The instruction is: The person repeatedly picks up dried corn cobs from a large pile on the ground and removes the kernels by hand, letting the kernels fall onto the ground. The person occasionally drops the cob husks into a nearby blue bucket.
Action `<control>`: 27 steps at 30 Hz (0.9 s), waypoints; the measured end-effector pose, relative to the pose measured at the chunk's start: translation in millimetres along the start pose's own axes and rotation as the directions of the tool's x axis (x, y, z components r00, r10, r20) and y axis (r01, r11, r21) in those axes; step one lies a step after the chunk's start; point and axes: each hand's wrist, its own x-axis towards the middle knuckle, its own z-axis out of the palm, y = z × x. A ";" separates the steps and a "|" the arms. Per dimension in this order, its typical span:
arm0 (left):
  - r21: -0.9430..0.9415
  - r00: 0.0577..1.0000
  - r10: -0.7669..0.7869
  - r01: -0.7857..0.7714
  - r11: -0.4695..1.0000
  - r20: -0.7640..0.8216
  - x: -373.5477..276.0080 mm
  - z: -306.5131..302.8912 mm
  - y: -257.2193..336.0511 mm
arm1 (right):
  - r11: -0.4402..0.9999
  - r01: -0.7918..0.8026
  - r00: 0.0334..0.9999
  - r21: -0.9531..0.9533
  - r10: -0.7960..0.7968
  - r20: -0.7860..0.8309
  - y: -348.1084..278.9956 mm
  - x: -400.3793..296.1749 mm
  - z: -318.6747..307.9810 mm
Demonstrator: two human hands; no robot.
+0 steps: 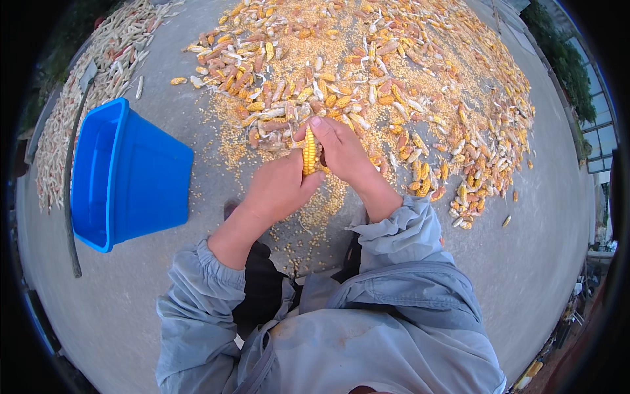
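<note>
Between my two hands is a yellow corn cob (309, 153), tilted nearly upright, with rows of kernels showing on the side facing me. My left hand (278, 184) grips it low on the left. My right hand (340, 147) closes around it from the right, thumb near the upper tip. Parts of the cob are hidden by the fingers. Just beyond and below my hands lie loose corn kernels (322, 212) on the concrete. A spread of corn cobs (295, 106), some partly shelled and some with dry husk, lies ahead of my hands.
A blue plastic tub (152, 170) lies on its side at left. Next to it is a long-handled tool (69, 197) with a flat blade. A heap of pale bare cobs (106, 69) lies behind. More corn (472, 192) spreads to the right over the concrete floor (531, 256).
</note>
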 end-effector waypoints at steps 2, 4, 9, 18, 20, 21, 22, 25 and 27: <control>-0.324 0.992 -0.018 0.057 0.944 0.121 0.4 -5.7 -1.7 | 0.988 -0.096 0.995 0.120 0.093 0.029 -0.7 -0.6 0.1; -0.544 0.977 -0.032 0.144 0.826 0.210 0.7 -8.5 -1.6 | 0.937 -0.211 0.977 0.279 0.196 0.081 4.8 -0.5 2.9; -0.691 0.945 -0.055 0.275 0.668 0.322 3.1 -11.6 -5.1 | 0.990 -0.064 0.998 0.126 0.061 0.028 11.8 -3.1 7.6; -0.910 0.936 0.025 0.335 0.243 0.351 -0.9 -23.8 -10.0 | 0.880 -0.206 0.978 0.427 0.170 0.122 4.5 -4.9 12.8; -0.943 0.952 0.048 0.290 0.164 0.301 0.6 -24.6 -14.0 | 0.798 -0.249 0.968 0.549 0.205 0.142 3.6 -3.9 11.3; -0.956 0.960 0.053 0.266 0.124 0.274 0.0 -25.1 -17.3 | 0.745 -0.264 0.964 0.612 0.227 0.139 5.4 -1.6 12.2; -0.969 0.970 0.034 0.237 0.077 0.240 -0.1 -25.1 -21.8 | 0.687 -0.276 0.958 0.672 0.250 0.139 5.4 0.4 12.8; -0.986 0.987 -0.037 0.157 -0.055 0.159 2.9 -23.8 -34.6 | 0.462 -0.351 0.922 0.815 0.325 0.212 -7.7 2.6 8.4; -0.984 0.985 -0.107 0.121 -0.128 0.135 5.2 -24.0 -39.0 | 0.272 -0.369 0.928 0.889 0.166 0.334 7.5 3.3 -1.3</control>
